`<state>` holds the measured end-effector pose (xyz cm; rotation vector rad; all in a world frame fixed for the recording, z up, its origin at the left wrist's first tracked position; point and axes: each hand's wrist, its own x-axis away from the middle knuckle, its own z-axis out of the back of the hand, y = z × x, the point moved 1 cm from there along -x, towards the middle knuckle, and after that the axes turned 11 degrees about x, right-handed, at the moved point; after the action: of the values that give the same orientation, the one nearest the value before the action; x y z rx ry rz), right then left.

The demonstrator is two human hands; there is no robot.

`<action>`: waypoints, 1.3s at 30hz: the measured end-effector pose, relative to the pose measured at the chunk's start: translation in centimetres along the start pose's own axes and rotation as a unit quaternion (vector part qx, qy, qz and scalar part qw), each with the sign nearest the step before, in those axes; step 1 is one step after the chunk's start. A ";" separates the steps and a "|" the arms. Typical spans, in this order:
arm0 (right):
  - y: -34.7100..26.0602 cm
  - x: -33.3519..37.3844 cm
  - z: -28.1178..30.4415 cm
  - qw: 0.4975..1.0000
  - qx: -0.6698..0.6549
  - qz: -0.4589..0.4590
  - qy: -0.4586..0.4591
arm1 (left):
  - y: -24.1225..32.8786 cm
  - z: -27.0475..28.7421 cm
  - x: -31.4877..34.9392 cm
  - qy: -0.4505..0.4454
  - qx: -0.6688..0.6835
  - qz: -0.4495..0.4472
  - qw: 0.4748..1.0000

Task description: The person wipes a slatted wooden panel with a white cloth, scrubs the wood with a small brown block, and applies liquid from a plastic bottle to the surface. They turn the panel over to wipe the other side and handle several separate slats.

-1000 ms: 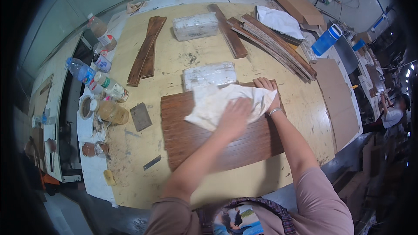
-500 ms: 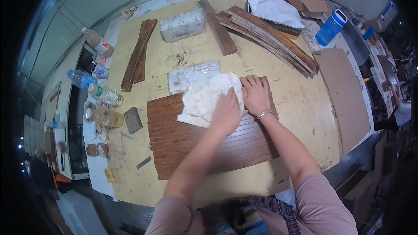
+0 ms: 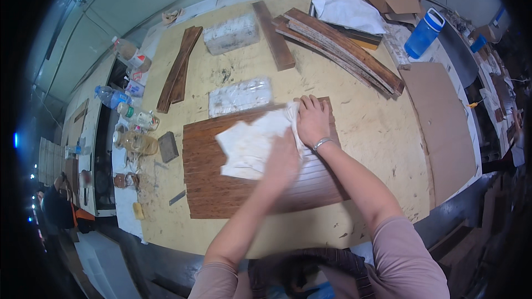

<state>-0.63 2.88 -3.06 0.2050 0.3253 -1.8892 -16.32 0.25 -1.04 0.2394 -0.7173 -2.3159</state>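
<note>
On a panel of dark brown wooden strips laid side by side (image 3: 221,196), a crumpled white cloth (image 3: 244,147) lies spread over the upper middle. My left hand (image 3: 284,158), smeared by motion, is closed on the cloth's right part and presses it to the wood. Higher up and to the right, my right hand (image 3: 314,120) rests open near the panel's far right corner. Its fingers are stretched out and its thumb side touches the bunched edge of the cloth. A bracelet circles the right wrist. Some strips underneath are hidden by cloth and arms.
Two plastic-wrapped blocks (image 3: 241,97) (image 3: 231,33) sit beyond the panel. Loose dark boards (image 3: 343,47) are stacked at the far right, others (image 3: 180,72) at far left. Several bottles (image 3: 136,143) line the left edge, near a grey block (image 3: 168,147). A blue jug (image 3: 424,34) stands far right.
My left hand and the cloth have slid a little left and nearer to me over the panel. The cloth's outline has shifted. The right hand stays by the far right corner.
</note>
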 end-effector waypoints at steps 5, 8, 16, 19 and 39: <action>6.6 -2.3 2.6 0.978 -0.181 -0.004 -0.098 | -3.2 4.3 -1.1 0.053 0.026 0.019 0.998; 10.3 -1.6 -1.2 0.866 -0.493 -0.017 -0.082 | -6.7 5.5 -3.4 0.122 -0.068 0.125 0.982; 10.7 0.1 -4.7 0.592 -0.768 -0.219 -0.113 | 4.6 -2.0 -10.2 -0.054 0.003 -0.133 0.990; 11.3 0.2 -4.6 0.581 -0.786 -0.191 -0.086 | 3.6 2.3 -11.8 -0.015 0.012 0.029 0.999; 11.2 0.2 -4.1 0.629 -0.757 -0.149 -0.098 | -18.5 12.2 5.5 0.233 -0.031 0.220 0.947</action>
<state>9.81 0.54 -8.36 -1.2520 1.7177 -1.3016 -35.18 13.05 -1.09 0.5212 -0.4050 -1.7573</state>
